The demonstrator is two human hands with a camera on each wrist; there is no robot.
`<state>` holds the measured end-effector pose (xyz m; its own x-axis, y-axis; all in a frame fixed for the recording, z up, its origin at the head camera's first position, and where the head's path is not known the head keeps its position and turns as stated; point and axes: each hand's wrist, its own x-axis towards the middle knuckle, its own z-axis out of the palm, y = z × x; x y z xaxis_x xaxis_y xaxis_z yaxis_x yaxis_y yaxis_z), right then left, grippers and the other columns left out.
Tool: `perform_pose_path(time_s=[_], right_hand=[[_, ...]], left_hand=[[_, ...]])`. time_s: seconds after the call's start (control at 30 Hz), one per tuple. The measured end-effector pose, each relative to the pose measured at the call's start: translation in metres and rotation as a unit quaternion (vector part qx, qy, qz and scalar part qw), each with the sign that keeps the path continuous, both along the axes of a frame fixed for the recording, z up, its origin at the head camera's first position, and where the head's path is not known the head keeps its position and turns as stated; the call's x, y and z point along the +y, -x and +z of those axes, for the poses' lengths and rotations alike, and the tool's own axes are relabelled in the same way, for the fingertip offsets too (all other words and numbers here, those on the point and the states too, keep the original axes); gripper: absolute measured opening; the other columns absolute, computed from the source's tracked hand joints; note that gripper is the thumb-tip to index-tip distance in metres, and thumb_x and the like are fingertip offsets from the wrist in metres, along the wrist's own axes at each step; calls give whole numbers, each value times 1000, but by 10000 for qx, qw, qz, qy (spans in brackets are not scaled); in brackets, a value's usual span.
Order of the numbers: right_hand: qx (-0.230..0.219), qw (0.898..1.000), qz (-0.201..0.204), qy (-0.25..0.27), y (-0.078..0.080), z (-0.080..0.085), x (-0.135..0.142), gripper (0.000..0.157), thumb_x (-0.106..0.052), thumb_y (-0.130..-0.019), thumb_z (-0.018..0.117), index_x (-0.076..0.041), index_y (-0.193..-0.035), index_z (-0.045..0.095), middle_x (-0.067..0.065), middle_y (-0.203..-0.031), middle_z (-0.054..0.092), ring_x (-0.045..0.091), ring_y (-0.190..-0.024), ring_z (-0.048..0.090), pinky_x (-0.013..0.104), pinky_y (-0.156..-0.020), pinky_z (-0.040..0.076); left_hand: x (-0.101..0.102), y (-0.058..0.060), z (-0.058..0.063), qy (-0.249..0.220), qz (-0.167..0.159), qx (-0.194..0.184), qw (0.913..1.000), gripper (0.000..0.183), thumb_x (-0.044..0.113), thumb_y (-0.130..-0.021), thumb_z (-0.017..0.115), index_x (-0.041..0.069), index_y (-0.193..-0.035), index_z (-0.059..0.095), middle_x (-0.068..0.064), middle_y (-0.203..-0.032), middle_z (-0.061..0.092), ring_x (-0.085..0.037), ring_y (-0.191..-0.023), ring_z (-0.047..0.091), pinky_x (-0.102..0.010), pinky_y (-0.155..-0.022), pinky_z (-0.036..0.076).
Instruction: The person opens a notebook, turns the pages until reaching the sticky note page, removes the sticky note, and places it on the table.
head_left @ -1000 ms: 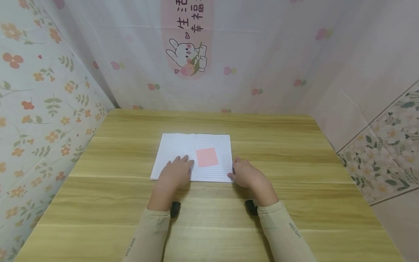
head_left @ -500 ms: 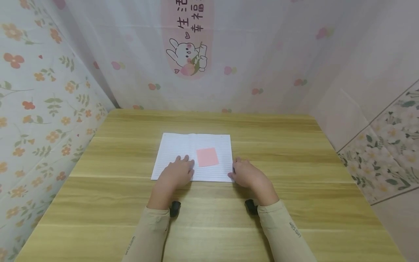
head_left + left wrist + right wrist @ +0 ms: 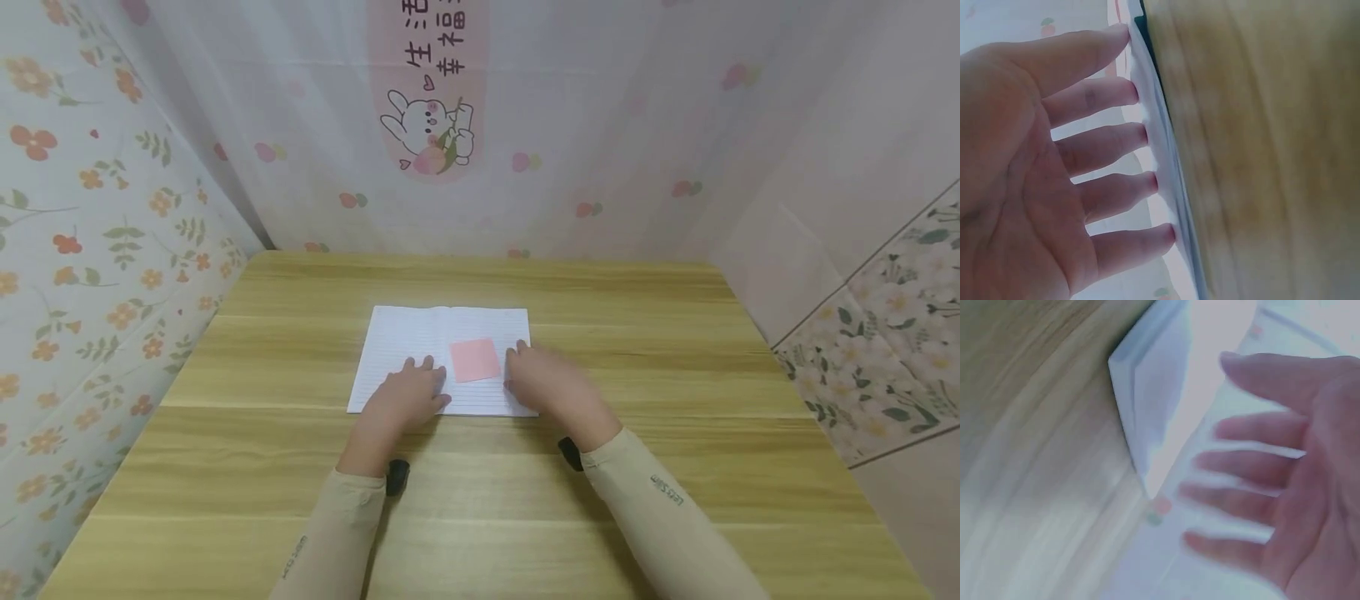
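Observation:
A lined notebook point(image 3: 401, 333) lies spread flat on the table, with a pink sticky note point(image 3: 475, 360) on its right page near the fold. My left hand point(image 3: 405, 396) rests on the left page, its spread fingertips pressing the paper, as the left wrist view shows at the page surface point(image 3: 1160, 125). Over the right page's outer part is my right hand point(image 3: 551, 383), blurred, with fingers apart and pointing toward the sticky note. In the right wrist view that hand point(image 3: 1272, 475) holds nothing, and the notebook's corner point(image 3: 1141, 419) shows beyond the fingertips.
The wood-grain table point(image 3: 660, 350) extends around the notebook on all sides. A printed curtain point(image 3: 585, 125) hangs behind it, and flowered cloth point(image 3: 120, 275) flanks its left side. A black wrist device point(image 3: 397, 477) sits under the left forearm.
My right hand has left the notebook's right edge and moved left and slightly up over the right page. The left hand stays on the left page, its thumb a little further out.

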<state>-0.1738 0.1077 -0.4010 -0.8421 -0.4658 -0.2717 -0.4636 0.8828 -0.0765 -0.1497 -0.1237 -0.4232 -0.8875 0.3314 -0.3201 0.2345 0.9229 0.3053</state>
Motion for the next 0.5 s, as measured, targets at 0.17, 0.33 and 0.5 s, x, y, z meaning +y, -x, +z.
perform_pose_path(time_s=[0.17,0.33,0.5], right_hand=[[377,9936,970,-441,6,0,-30,44,-17,-112,49,-2,-153,54,17,-161,55,35,-150,53,60,-122,44],[1136,9724,1956,-581,13,-6,-46,40,-24,-107,62,-7,-143,62,8,-143,68,27,-138,64,49,-118,51],[1302,9675,2135,-384,17,-13,-51,39,-29,-105,65,-11,-139,63,8,-145,63,26,-135,62,47,-110,56]], left_hand=[[0,1,2,48,31,-5,10000,56,31,-109,60,3,-157,51,-26,-169,38,-55,-157,33,-71,-121,37],[-1,0,1,24,106,-32,9999,57,32,-109,60,5,-158,50,-25,-170,36,-55,-158,31,-71,-122,36],[-2,-1,1,4,131,-77,9999,59,33,-110,59,5,-160,48,-24,-171,34,-54,-159,28,-72,-123,34]])
